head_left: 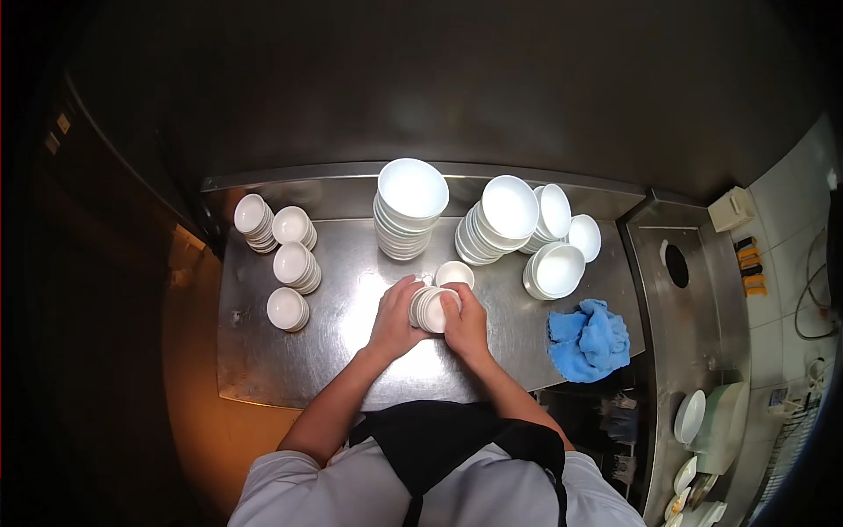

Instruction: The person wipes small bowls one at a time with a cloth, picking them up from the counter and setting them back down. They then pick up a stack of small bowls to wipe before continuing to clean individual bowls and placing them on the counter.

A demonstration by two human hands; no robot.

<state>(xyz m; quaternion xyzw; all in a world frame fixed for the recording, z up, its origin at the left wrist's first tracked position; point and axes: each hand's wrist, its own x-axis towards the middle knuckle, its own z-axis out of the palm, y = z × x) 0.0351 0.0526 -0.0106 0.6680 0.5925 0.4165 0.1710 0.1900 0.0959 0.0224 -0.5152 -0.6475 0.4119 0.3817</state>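
Both my hands hold a short stack of small white bowls tipped on its side over the steel counter. My left hand presses the stack from the left, and my right hand grips it from the right. A single small white bowl sits upright just behind the stack. Further back stands a tall stack of larger white bowls.
Stacks of small white bowls stand at the counter's left. Leaning stacks of larger bowls and another stack fill the back right. A blue cloth lies at the right edge. A second steel surface with a round hole adjoins.
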